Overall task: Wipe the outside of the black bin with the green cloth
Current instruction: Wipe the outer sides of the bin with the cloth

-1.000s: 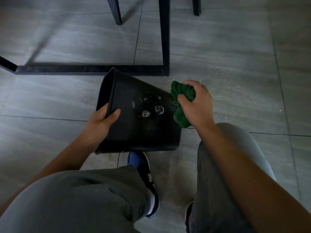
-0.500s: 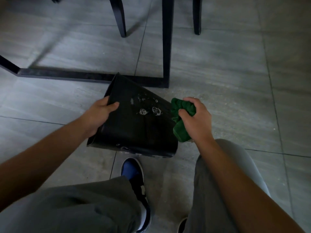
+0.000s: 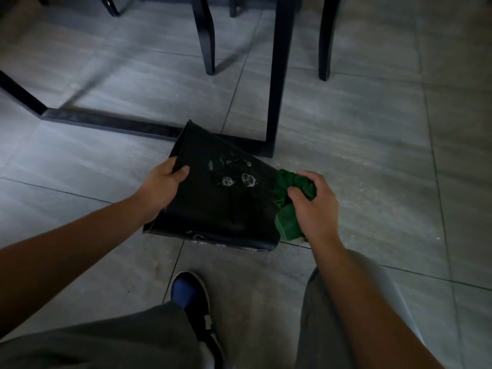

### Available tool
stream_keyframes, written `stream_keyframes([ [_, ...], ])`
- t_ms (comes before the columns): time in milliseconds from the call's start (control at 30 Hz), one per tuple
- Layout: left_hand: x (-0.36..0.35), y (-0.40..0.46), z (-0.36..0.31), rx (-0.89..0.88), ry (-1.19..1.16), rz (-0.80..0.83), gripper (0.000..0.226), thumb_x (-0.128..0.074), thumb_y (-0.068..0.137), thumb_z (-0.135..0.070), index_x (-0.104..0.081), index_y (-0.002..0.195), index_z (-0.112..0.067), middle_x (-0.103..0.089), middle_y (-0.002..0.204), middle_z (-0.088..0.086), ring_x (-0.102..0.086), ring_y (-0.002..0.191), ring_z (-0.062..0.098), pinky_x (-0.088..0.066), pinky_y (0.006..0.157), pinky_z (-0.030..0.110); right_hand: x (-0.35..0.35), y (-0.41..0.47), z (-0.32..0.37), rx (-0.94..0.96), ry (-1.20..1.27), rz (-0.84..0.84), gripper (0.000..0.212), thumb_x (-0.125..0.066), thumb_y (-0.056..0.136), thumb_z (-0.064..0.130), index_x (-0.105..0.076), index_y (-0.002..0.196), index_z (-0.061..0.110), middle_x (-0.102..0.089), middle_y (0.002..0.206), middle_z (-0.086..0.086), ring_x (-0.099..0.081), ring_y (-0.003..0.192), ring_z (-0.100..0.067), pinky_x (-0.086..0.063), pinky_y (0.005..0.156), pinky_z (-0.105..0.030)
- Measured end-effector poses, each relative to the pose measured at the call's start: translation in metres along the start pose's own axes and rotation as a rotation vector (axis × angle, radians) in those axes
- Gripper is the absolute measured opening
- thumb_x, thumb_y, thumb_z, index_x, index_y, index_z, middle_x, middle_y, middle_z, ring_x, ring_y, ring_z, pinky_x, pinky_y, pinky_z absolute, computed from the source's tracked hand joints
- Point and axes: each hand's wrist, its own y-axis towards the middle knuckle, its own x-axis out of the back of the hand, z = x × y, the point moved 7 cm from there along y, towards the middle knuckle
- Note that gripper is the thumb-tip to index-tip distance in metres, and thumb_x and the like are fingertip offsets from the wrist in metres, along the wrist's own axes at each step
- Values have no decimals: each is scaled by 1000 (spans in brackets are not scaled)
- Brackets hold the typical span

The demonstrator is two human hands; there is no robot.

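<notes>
Nearest, below both forearms, the person's knees in grey trousers fill the bottom of the view, and a dark shoe [image 3: 190, 296] with a blue toe sits on the tiled floor [image 3: 372, 145] between them, just under the hands. The left hand [image 3: 162, 189] is closed on the left edge of the bin [image 3: 226, 206], thumb lying across its upper face and fingers curled out of sight behind the rim. The bin lies tipped on its side between the two hands, its near edge on the floor, with small clusters of soap bubbles [image 3: 238, 180] on the face between the thumbs. The right hand [image 3: 312, 206] is clenched around the bunched cloth [image 3: 288, 209], pressing it against the bin's right side. Beyond the hands, a black metal frame [image 3: 106, 122] runs along the floor behind the bin, and dark chair legs [image 3: 207, 35] stand farther back.
</notes>
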Motion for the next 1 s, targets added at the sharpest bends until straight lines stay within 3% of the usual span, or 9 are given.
stream_keyframes([
  [167,-2,4,3,-39,50,21,20,-49,110,-29,-60,126,-25,-69,106,-5,-67,97,14,-53,82,29,-14,5,6,-15,-16,73,34,-69,90,16,-63,121,27,-66,98,15,-64,84,0,-46,60,-8],
  [267,0,6,9,-50,39,-11,21,-51,109,-29,-61,126,-23,-69,108,-5,-67,101,15,-53,91,35,-24,27,15,-6,-53,99,30,-70,90,19,-58,116,27,-65,96,11,-65,80,-4,-49,61,-20],
  [367,-1,8,15,-44,51,-3,21,-51,109,-29,-61,126,-22,-68,108,-5,-66,101,14,-53,90,33,-39,41,3,-68,-115,151,31,-70,90,23,-57,117,28,-65,99,8,-65,81,-9,-49,63,-25],
  [467,-2,8,16,-50,42,14,22,-51,109,-29,-61,126,-21,-68,107,-6,-66,98,10,-52,79,24,-40,41,-16,-144,-110,156,31,-69,90,21,-60,120,25,-65,100,6,-65,80,-11,-48,62,-26],
  [667,-3,14,19,-38,38,0,25,-50,109,-31,-61,128,-20,-68,108,-3,-66,99,15,-51,80,27,-23,67,-8,-205,-17,41,30,-66,85,18,-68,114,24,-71,100,-4,-70,83,-23,-56,68,-32],
  [800,-5,13,25,-41,30,-18,21,-50,109,-29,-61,124,-20,-68,105,-4,-66,97,13,-51,77,25,-40,66,9,-95,-108,15,29,-64,90,16,-66,118,24,-69,101,4,-66,82,-15,-46,65,-26],
  [867,-6,13,25,-46,28,-20,20,-49,109,-29,-61,123,-20,-68,105,-5,-66,97,12,-52,81,28,-60,50,9,-11,-136,32,37,-61,94,12,-60,129,24,-68,115,4,-66,90,-16,-48,74,-28],
  [933,-5,14,25,-46,34,-19,20,-49,109,-29,-62,122,-21,-69,106,-3,-66,97,13,-53,80,28,-87,30,2,27,-112,148,48,-57,97,9,-50,142,25,-62,136,4,-63,111,-16,-51,95,-35],
  [1000,-3,15,27,-33,36,-25,18,-49,109,-30,-63,119,-22,-70,105,-3,-68,96,14,-53,76,27,-106,17,2,64,-54,256,52,-53,98,10,-46,148,24,-57,146,6,-55,127,-11,-44,111,-38],
])
